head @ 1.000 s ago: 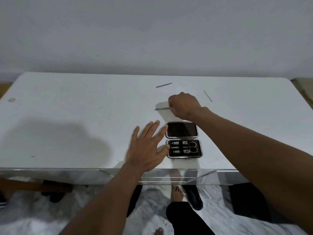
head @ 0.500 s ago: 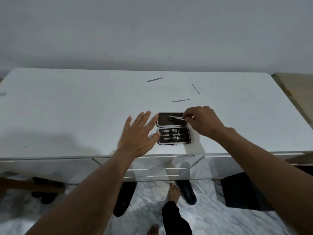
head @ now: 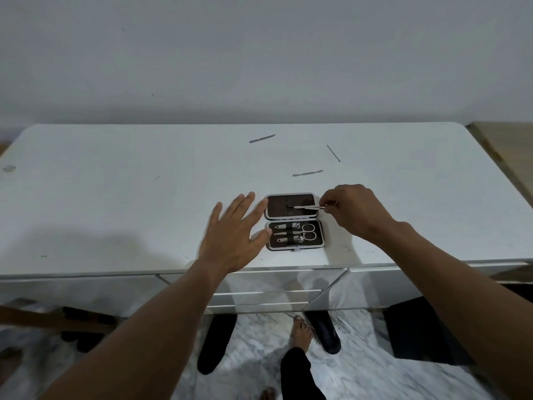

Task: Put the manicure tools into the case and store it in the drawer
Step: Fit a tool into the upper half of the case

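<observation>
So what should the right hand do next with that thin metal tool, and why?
Probably slide the tool leftward under the strap in the far half of the case: the right hand pinches it with its tip at that strap, while the left hand, open, touches the left edge. Three loose tools lie beyond.

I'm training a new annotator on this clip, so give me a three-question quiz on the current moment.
1. How many loose tools lie on the table beyond the case?
2. True or false: the left hand pinches a tool.
3. The right hand holds its slim tool over: A) the case's filled half, B) its far half, C) the drawer?
Key: 1. three; 2. false; 3. B.
</observation>
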